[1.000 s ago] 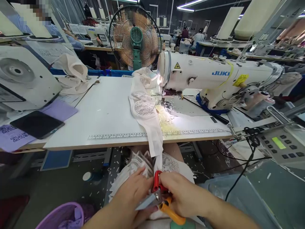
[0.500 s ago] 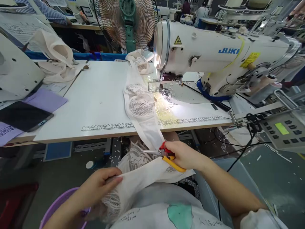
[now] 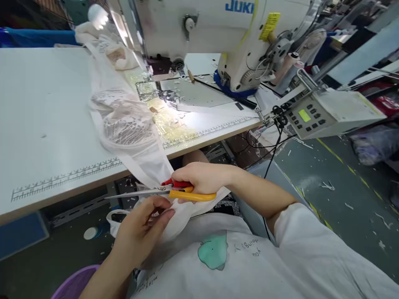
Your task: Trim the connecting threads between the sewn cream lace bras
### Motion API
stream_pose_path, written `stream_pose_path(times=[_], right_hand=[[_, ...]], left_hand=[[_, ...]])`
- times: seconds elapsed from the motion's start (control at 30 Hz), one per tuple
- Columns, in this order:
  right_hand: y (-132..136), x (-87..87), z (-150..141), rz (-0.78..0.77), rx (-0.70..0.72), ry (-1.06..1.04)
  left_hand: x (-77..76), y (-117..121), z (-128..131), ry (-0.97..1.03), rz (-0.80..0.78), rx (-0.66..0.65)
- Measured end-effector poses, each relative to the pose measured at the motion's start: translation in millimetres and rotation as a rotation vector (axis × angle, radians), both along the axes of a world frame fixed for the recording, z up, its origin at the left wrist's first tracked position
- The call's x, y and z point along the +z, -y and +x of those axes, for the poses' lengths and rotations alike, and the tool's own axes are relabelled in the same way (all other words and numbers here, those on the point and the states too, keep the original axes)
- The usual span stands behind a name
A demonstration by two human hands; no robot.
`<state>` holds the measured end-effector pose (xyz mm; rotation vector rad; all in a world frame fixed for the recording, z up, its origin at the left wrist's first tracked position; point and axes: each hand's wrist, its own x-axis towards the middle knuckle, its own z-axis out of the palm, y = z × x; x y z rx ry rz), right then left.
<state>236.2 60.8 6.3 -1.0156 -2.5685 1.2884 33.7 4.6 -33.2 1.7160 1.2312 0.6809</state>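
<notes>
In my right hand [image 3: 207, 177] is a pair of scissors [image 3: 187, 195] with red and orange handles. Their blades lie together and point left, above my left hand. My left hand [image 3: 140, 230] pinches the edge of a white bra piece [image 3: 181, 218] over my lap, close under the scissors. Another white lace bra [image 3: 127, 124] lies on the table beside the needle area, and its plain band hangs over the front edge as far as the scissors. My fingers hide part of the pinched edge.
A white sewing machine [image 3: 199, 31] stands on the table [image 3: 40, 104], a black-handled tool [image 3: 224, 91] beside its bed. Its control box [image 3: 314, 116] and hanging black cables are to the right. A purple basket [image 3: 75, 284] is at lower left. Scraps litter the floor [image 3: 311, 162].
The view has turned right and come closer to the table. My hands first were together at the scissors, then the left drew white fabric down left; now it is back beside the blades.
</notes>
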Motion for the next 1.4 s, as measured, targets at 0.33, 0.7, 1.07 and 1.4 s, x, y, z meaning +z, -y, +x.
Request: stream_pose_path(times=[0.33,0.7,1.07,1.4], right_hand=[[-8,-1.9,9,-0.234,-0.025,-0.195],[-15,-4.3,13,0.015,0.009,-0.149],[-17,-5.0,11,0.125,0.065,-0.121],[-14,0.7,8,0.136,0.058,-0.130]], left_hand=[[-2.6,-11,1,0.304,-0.399,0.037],[3.8,-13,14,0.352,-0.452,0.159],[-4.8,-17,12,0.350,-0.462,0.167],[1.6,-8,20,0.265,-0.473,0.201]])
